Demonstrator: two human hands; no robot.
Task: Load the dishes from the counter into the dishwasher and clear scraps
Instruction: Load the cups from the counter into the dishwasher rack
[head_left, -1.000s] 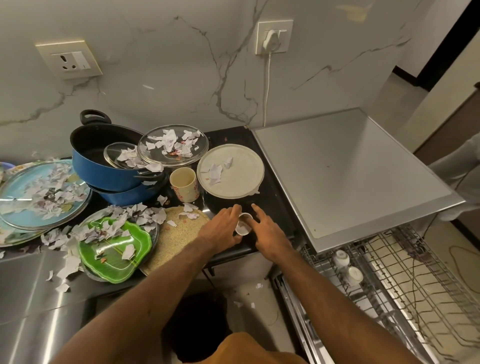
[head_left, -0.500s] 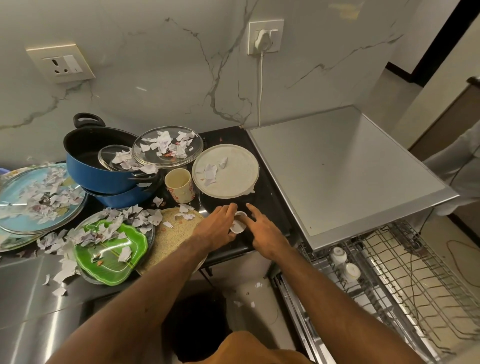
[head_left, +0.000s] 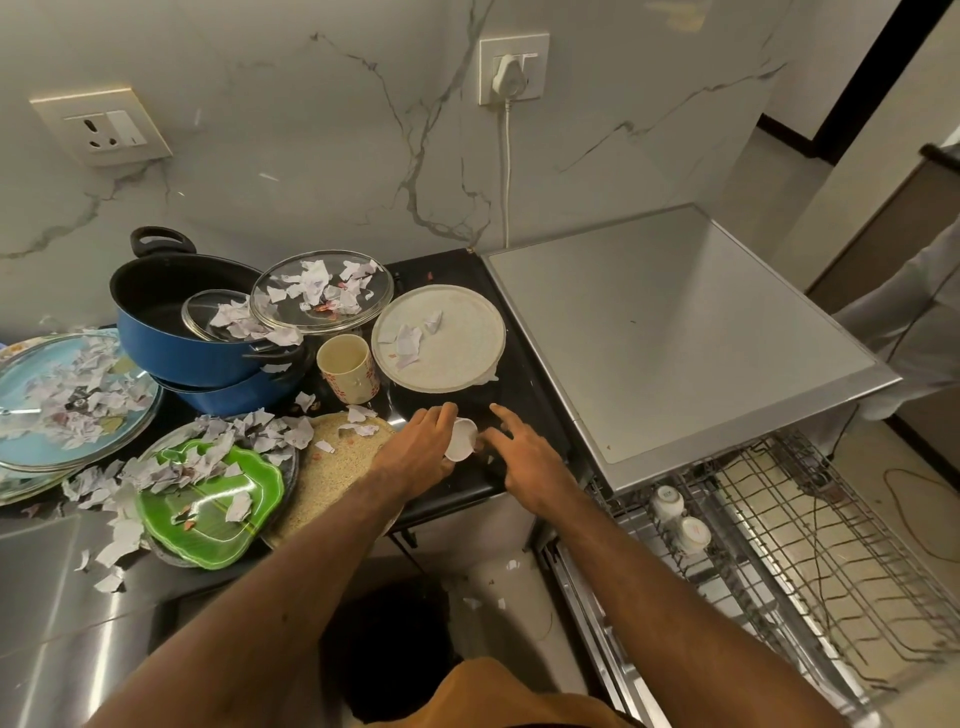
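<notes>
A grey-veined marble wall (head_left: 311, 156) backs a dark surface (head_left: 519, 384) crowded with dishes. At the far left lies a pale blue round plate (head_left: 26, 439) heaped with torn white paper scraps (head_left: 78, 395). Right of it, two stacked blue metal pots (head_left: 171, 353) stand close to the wall, and two round glass lids (head_left: 322, 291) strewn with scraps lie across their rims. Nearer, a green leaf-shaped plate (head_left: 208, 519) also carries scraps. Beside it lies a round speckled beige plate (head_left: 332, 467). Beyond that stand an upright cream mug with a red pattern (head_left: 348, 369) and a round white plate (head_left: 457, 343) bearing a few scraps.

The left hand (head_left: 415, 449) curls its fingers round a small white cup (head_left: 461, 439), tilted over, close to the near edge of the surface. The right hand (head_left: 530, 457) lies just right of the cup with fingers straight and spread, gripping nothing; whether its thumb touches the cup cannot be told.

Further right is the flat steel dishwasher top (head_left: 670, 332). Below it a wire rack (head_left: 805, 545) stands pulled out, with a pair of little white cups (head_left: 667, 501) at its left side.
</notes>
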